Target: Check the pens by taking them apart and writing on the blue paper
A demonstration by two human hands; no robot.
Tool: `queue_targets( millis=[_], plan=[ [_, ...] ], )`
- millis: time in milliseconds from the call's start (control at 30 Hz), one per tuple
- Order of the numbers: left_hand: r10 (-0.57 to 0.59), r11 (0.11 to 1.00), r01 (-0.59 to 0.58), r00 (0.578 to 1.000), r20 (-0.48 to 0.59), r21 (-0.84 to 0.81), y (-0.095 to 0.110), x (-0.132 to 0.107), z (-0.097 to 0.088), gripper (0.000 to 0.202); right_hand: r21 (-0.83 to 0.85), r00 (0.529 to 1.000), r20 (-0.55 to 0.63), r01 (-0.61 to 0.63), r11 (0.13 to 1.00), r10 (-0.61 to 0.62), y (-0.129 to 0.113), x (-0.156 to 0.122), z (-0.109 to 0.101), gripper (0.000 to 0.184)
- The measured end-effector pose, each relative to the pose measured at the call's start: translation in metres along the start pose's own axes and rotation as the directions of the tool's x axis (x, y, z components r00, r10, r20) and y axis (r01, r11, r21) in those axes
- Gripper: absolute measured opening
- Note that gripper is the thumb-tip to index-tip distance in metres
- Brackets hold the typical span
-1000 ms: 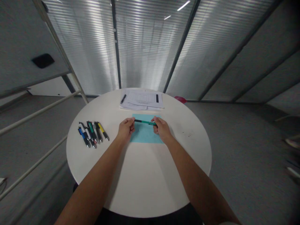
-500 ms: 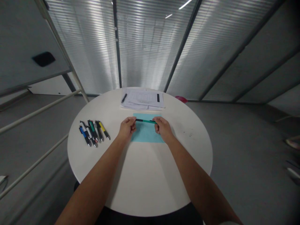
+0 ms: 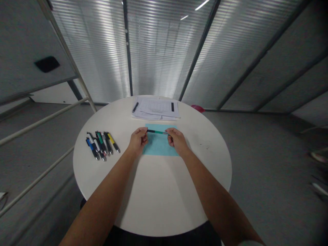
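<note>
A green and black pen [image 3: 156, 132] is stretched level between my two hands, over a light blue sheet of paper [image 3: 160, 148]. My left hand [image 3: 138, 139] pinches its black end between thumb and fingers. At the opposite end, my right hand [image 3: 176, 139] grips the green part, where a greyish stretch of the barrel now shows by the fingertips. The fingers cover both tips of the pen. To the left, several pens [image 3: 102, 145] with blue, white, green, black and yellow barrels lie in a loose pile.
A stack of printed papers [image 3: 156, 109] rests toward the far side of the round white table [image 3: 159, 191], with a dark pen [image 3: 135, 107] on it. Small dark specks mark the tabletop at right. A metal-framed rack [image 3: 43, 119] stands left; blinds hang behind.
The pen has rolled or turned in my fingers: the dark clip seen by my right hand no longer shows, and a greyish area appears there. Both hands stay almost in place.
</note>
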State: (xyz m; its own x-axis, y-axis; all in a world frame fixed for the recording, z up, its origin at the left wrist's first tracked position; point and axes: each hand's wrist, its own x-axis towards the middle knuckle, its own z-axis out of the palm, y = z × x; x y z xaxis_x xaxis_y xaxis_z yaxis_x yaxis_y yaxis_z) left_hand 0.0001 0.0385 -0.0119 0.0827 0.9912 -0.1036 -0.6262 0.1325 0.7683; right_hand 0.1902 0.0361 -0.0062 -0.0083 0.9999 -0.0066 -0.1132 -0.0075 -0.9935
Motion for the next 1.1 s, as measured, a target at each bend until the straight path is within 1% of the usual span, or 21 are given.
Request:
queue_targets(
  millis=[67,200,367,467,567,633,733,900,1100],
  plan=[
    [-0.010,1.000,0.010,1.000,-0.003,-0.003,0.001,0.000,0.001,0.030,0.026,1.000,-0.013,0.002,1.000,-0.002,0.000,0.000,-0.001,0.028],
    [-0.028,1.000,0.028,1.000,-0.001,-0.010,0.003,-0.002,0.001,0.031,0.060,1.000,-0.020,0.025,0.998,-0.023,0.005,0.003,-0.004,0.031],
    [-0.029,0.999,0.029,1.000,0.008,-0.013,0.003,-0.001,0.000,0.030,0.044,0.999,-0.038,-0.006,0.999,0.008,0.009,0.003,-0.003,0.031],
    [-0.025,1.000,0.025,0.999,0.027,-0.007,0.002,0.001,-0.003,0.029,0.030,1.000,-0.009,-0.008,1.000,0.008,0.008,0.003,-0.003,0.034],
    [-0.020,1.000,0.020,1.000,0.020,-0.014,0.002,0.002,-0.004,0.030,0.042,1.000,0.011,0.023,0.999,-0.023,0.007,0.002,-0.007,0.030],
    [-0.022,0.999,0.022,1.000,0.005,-0.030,0.003,0.001,-0.004,0.031,0.052,0.999,-0.021,0.044,0.998,-0.042,0.007,0.003,-0.009,0.029],
    [-0.030,0.999,0.029,1.000,-0.002,-0.041,0.003,0.000,-0.004,0.032,0.068,0.998,-0.057,0.044,0.997,-0.040,0.006,0.003,-0.010,0.031],
    [-0.045,0.998,0.045,0.999,0.013,-0.042,0.004,0.000,-0.004,0.032,0.113,0.999,-0.049,0.024,0.993,-0.018,0.008,0.004,-0.010,0.032],
    [-0.056,0.998,0.057,0.998,0.036,-0.023,0.002,0.001,-0.005,0.032,0.137,0.999,-0.031,0.032,0.990,-0.028,0.012,0.004,-0.011,0.028]
  ],
)
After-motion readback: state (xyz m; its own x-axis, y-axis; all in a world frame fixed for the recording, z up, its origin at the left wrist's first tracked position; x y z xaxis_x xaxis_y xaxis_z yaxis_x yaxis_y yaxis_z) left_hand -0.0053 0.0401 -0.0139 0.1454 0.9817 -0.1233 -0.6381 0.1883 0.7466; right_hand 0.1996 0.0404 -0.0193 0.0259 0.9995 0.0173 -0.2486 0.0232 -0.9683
